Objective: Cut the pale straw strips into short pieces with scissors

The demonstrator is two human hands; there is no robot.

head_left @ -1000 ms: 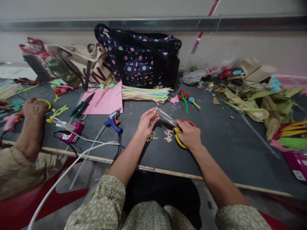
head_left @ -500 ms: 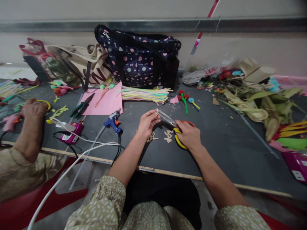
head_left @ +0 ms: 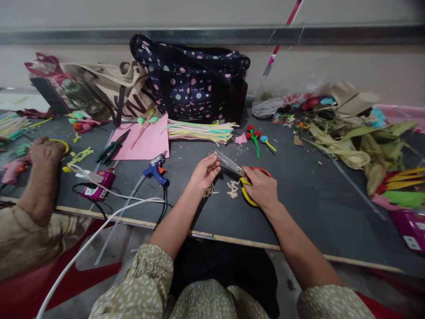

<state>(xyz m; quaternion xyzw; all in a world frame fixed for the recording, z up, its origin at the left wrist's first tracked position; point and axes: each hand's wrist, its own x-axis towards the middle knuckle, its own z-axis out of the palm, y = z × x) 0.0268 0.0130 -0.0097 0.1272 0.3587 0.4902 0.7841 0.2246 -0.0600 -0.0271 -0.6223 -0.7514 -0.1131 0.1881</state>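
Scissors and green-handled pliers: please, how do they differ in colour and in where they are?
The scissors have yellow and red handles; the pliers have dark green ones. The right hand holds the scissors, while the pliers lie partly over the pink sheet. Both are two-handled tools.

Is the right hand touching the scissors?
Touching. The head view shows the right hand closed around the handle end of the scissors, with no gap between them.
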